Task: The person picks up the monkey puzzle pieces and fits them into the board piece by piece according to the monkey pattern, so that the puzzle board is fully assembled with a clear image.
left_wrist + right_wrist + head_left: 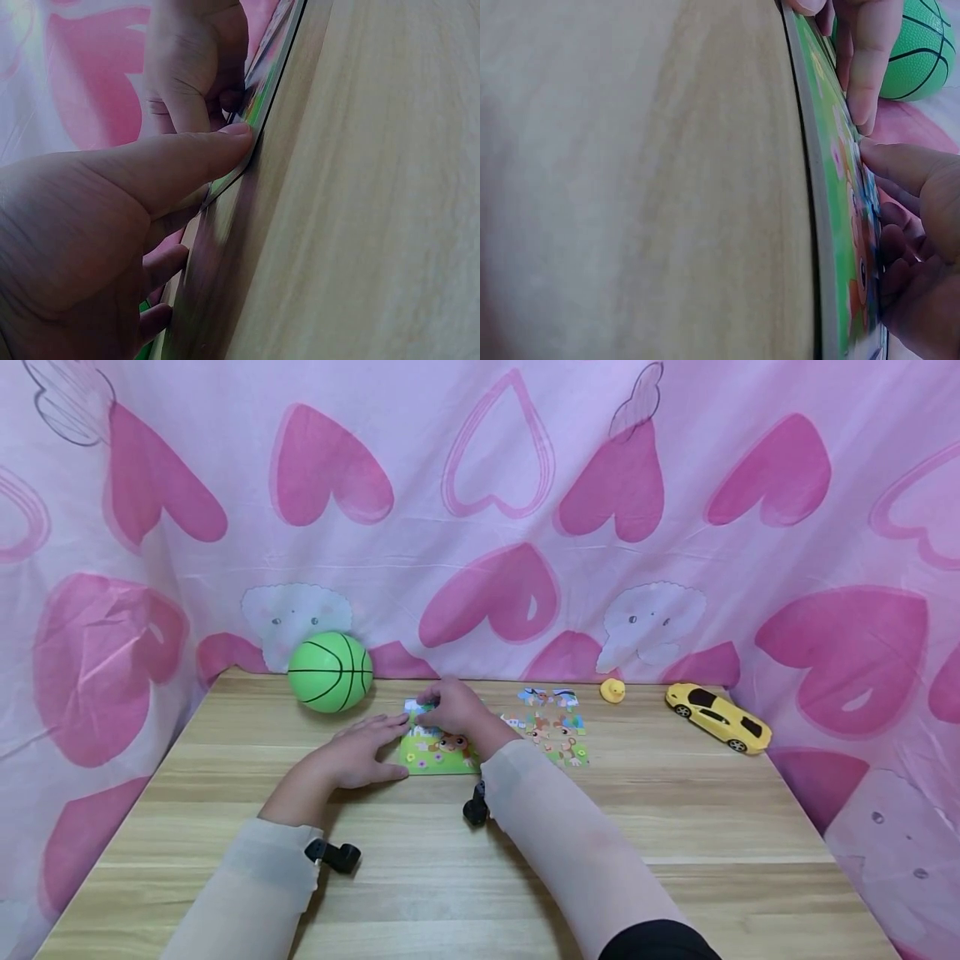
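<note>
Puzzle board lies flat on the wooden table, with the left hand at its left edge and the right hand above its upper left part. The left hand is spread and relaxed: its thumb stretches out, the tip resting on the board's near left corner, while the other fingers reach toward the upper part of the left side. The right hand bends down over the picture, its thumb extended to the board just beside a left fingertip and some of its other fingers curled inward. Whether it pinches a piece or only presses the surface, I cannot tell, since the fingers cover the spot. Below it, the green lower strip of the picture shows flowers and a brown cartoon animal's face.

Just right of the board, past the right wrist, are loose pieces, partly hidden by the forearm. Farther out, a green ball stands behind the left hand, near the pink heart-patterned cloth. Toward the back right sit a small yellow duck and a yellow toy car.
</note>
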`<action>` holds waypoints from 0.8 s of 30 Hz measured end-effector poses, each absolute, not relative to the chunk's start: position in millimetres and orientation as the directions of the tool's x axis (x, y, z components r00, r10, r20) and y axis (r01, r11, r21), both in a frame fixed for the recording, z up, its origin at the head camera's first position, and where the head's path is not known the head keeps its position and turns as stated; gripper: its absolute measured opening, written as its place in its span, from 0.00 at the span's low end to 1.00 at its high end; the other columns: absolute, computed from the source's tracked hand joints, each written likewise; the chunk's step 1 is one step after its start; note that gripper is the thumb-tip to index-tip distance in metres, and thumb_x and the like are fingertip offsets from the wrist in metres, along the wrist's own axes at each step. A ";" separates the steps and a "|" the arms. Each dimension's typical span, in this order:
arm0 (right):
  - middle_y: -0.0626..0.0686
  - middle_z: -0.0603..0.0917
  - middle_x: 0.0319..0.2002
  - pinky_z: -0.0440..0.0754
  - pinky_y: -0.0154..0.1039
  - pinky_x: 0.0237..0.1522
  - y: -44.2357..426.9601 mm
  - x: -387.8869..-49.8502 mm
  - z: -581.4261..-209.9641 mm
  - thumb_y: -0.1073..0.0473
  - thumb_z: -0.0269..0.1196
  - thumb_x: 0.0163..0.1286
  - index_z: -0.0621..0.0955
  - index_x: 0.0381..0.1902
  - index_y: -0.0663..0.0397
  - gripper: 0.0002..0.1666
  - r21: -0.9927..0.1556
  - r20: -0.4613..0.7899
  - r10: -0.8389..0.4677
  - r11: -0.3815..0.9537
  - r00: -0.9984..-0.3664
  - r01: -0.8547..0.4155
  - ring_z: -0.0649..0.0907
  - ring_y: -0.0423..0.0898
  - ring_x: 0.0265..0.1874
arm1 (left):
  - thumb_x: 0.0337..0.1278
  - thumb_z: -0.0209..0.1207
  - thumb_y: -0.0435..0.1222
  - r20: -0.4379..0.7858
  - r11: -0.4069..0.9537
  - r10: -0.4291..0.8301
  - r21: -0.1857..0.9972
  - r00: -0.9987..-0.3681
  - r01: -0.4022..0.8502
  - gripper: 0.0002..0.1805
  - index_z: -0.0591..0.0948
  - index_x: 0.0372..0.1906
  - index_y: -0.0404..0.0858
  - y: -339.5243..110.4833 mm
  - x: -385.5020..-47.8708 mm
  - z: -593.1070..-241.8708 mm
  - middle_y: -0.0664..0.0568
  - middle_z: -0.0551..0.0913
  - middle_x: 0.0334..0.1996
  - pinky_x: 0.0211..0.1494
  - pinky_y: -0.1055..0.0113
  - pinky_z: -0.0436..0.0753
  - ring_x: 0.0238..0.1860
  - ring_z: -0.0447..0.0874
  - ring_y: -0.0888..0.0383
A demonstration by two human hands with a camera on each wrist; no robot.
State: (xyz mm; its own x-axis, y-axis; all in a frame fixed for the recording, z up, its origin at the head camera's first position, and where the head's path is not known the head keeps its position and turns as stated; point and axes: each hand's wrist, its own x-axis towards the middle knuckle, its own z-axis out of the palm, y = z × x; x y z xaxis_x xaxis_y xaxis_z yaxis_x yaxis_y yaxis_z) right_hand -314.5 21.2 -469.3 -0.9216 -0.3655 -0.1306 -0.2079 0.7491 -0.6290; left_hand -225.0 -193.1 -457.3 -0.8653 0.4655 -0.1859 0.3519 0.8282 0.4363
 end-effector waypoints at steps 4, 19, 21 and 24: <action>0.48 0.84 0.56 0.84 0.45 0.66 22.0 -316.2 -469.7 0.48 0.77 0.68 0.91 0.56 0.40 0.20 -0.621 -0.118 -0.395 0.746 -0.911 -0.243 0.83 0.45 0.56 | 0.68 0.67 0.57 -0.186 0.829 0.465 0.435 -0.866 0.352 0.46 0.65 0.84 0.46 -193.2 -224.4 -457.3 0.50 0.58 0.87 0.85 0.25 0.52 0.88 0.49 0.35; 0.47 0.82 0.55 0.88 0.42 0.60 20.8 -312.1 -470.5 0.46 0.76 0.70 0.90 0.59 0.41 0.21 -0.626 -0.138 -0.391 0.746 -0.910 -0.225 0.83 0.44 0.52 | 0.66 0.68 0.57 -0.182 0.828 0.459 0.442 -0.870 0.344 0.48 0.64 0.84 0.47 -193.4 -225.2 -460.4 0.49 0.59 0.87 0.86 0.26 0.52 0.88 0.50 0.35; 0.47 0.81 0.54 0.88 0.42 0.59 20.9 -311.5 -470.2 0.46 0.75 0.70 0.90 0.59 0.41 0.21 -0.629 -0.138 -0.391 0.744 -0.910 -0.225 0.83 0.43 0.51 | 0.65 0.69 0.57 -0.170 0.824 0.463 0.445 -0.870 0.351 0.48 0.66 0.84 0.46 -193.9 -225.8 -460.2 0.48 0.60 0.86 0.86 0.26 0.52 0.87 0.51 0.34; 0.47 0.81 0.54 0.87 0.41 0.59 21.7 -311.9 -470.3 0.45 0.75 0.70 0.89 0.59 0.41 0.22 -0.616 -0.130 -0.399 0.750 -0.908 -0.241 0.83 0.43 0.51 | 0.64 0.70 0.57 -0.167 0.822 0.464 0.447 -0.870 0.352 0.47 0.67 0.83 0.45 -194.1 -226.6 -459.1 0.47 0.62 0.86 0.86 0.27 0.53 0.87 0.52 0.34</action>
